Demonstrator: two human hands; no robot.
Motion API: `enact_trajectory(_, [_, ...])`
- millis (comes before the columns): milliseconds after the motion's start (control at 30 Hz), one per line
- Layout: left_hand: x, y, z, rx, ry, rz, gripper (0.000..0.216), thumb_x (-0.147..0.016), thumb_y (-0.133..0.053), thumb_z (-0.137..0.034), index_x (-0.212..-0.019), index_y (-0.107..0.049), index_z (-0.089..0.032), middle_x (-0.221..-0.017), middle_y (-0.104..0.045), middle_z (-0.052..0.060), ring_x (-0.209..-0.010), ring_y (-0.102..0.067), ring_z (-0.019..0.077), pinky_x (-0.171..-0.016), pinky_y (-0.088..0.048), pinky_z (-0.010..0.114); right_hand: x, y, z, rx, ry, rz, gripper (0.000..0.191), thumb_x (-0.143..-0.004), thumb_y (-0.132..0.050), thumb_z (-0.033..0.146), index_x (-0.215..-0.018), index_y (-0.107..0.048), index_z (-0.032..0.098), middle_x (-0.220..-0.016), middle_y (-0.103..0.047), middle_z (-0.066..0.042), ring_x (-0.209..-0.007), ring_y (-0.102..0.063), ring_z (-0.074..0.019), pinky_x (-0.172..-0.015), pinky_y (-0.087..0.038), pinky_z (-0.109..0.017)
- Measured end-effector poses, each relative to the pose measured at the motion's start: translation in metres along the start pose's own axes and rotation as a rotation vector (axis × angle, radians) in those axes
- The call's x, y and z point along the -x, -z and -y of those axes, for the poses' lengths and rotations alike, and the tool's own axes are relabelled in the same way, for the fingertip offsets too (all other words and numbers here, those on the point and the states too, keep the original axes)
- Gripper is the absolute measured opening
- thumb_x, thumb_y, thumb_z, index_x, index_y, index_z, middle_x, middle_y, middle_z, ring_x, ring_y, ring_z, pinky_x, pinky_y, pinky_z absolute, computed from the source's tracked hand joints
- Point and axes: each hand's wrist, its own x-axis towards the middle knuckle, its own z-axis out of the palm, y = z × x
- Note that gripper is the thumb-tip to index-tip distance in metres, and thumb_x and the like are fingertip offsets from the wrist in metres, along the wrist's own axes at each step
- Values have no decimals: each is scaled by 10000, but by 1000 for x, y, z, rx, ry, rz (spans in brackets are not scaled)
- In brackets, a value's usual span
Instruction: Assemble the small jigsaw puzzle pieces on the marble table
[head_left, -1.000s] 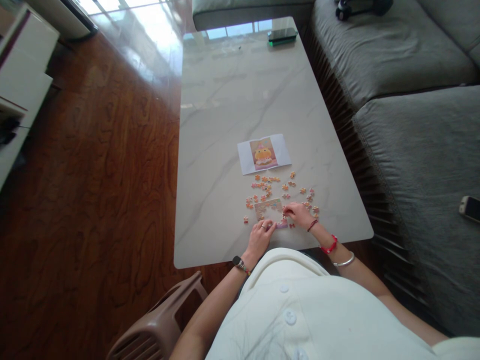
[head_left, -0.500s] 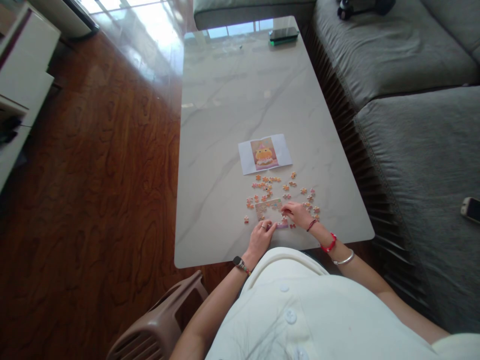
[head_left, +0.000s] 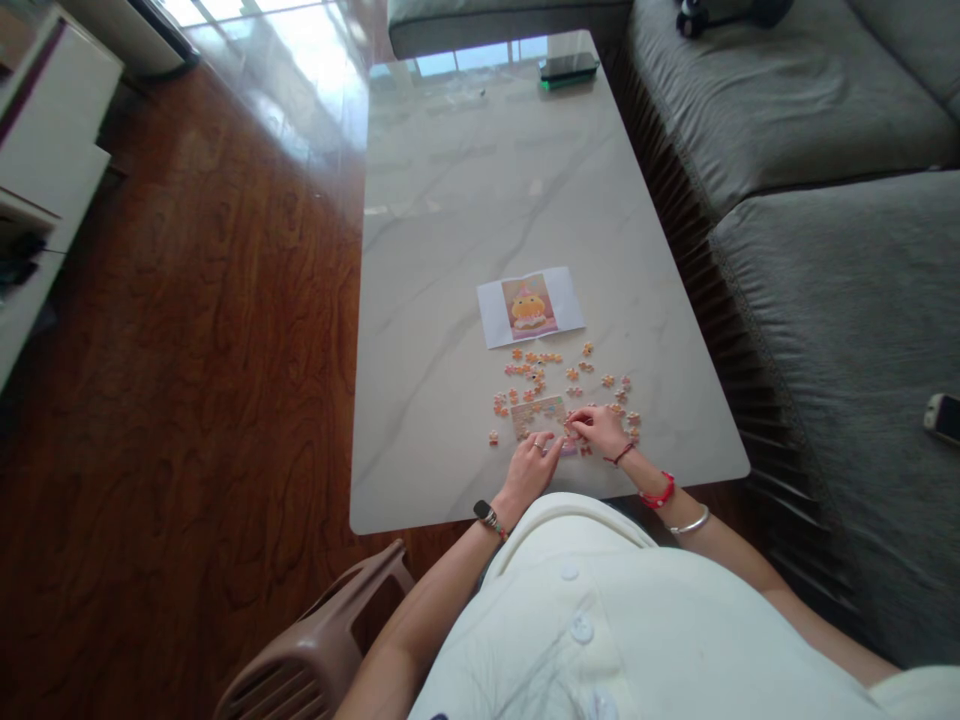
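A partly joined jigsaw puzzle (head_left: 538,415) lies near the front edge of the marble table (head_left: 450,250). Several loose puzzle pieces (head_left: 570,375) are scattered around and behind it. A printed reference picture (head_left: 529,306) of an orange figure lies just beyond them. My left hand (head_left: 531,467) rests on the table with its fingers stretched onto the puzzle's lower edge. My right hand (head_left: 598,430) is at the puzzle's right edge, fingers pinched together on something too small to make out.
A grey sofa (head_left: 825,200) runs along the table's right side, with a phone (head_left: 943,415) on its cushion. A dark box (head_left: 568,70) sits at the table's far end. A brown plastic chair (head_left: 322,640) stands below left. Wooden floor (head_left: 187,350) lies to the left.
My left hand has slid forward onto the puzzle's lower edge. My right hand has drawn in slightly toward the puzzle's right edge.
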Motion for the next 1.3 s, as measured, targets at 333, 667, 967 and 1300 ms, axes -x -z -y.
enact_trajectory(333, [-23,18,-2,-15,81,-37,363,-809,-381,-219,-1168,-428,-245,-1249,-435,56,-1204,-304,195,-938,-267,384,-1,-7,-3,103,72,-72,127,-678,-545,258,-702,-633,170,-642,-644,-19,-567,-565,-120,-590,-436,-249])
enact_trajectory(667, [-5,28,8,37,204,-98,311,-799,-377,-165,-1085,-484,-218,-1208,-464,80,-1202,-305,214,-916,-277,401,7,23,-23,178,67,-26,78,-660,-547,215,-693,-595,163,-637,-612,-4,-549,-544,-107,-555,-416,-226])
enact_trajectory(967, [16,21,19,32,302,-172,262,-791,-427,-215,-1037,-516,-209,-1116,-496,95,-1098,-409,223,-875,-341,385,0,7,0,518,200,-105,119,-722,-537,232,-823,-567,177,-846,-554,-50,-715,-532,-133,-657,-390,-240])
enact_trajectory(1300, [39,15,20,41,292,-118,236,-792,-450,-252,-1015,-522,-223,-930,-545,53,-895,-483,176,-749,-410,311,0,3,-1,290,196,-85,21,-696,-528,177,-697,-545,164,-701,-579,-28,-676,-533,-136,-648,-409,-261])
